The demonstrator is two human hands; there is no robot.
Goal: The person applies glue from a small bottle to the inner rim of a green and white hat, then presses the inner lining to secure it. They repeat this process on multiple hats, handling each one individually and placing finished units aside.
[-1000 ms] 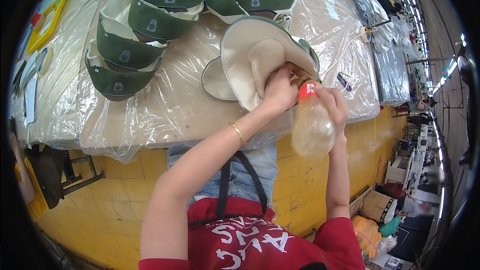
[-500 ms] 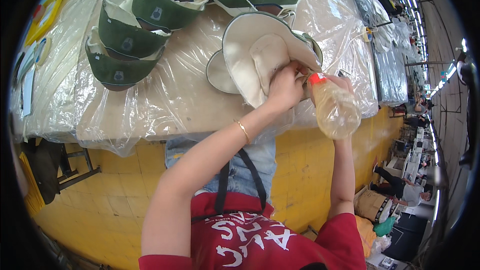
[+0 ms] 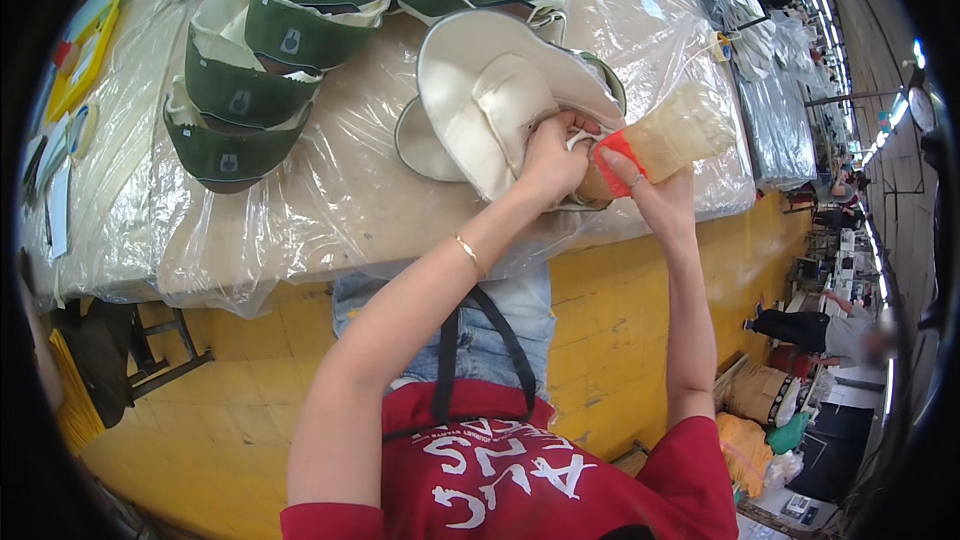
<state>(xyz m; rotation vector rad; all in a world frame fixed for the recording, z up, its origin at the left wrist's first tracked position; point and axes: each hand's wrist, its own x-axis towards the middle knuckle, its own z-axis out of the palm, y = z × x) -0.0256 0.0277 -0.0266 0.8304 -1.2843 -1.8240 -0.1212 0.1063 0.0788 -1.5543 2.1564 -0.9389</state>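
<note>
Translucent yellowish plastic bottle with red band (image 3: 688,128) swung round since earlier frames; base now points to right edge of film-covered beige bench (image 3: 370,220), was toward near edge. Right hand (image 3: 658,198) grips it at red band. Left hand (image 3: 548,162), fingers bunched narrow, holds cream fabric piece with dark-edged curved flaps (image 3: 515,85), by bench's near edge. Dark-green cream-lined fabric pieces (image 3: 235,95) overlap farther back, left.

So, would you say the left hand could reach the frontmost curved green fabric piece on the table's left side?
Probably yes, once freed: the left hand is occupied with a cream fabric piece, but mostly plastic-covered tabletop separates it from the curved green fabric piece.
</note>
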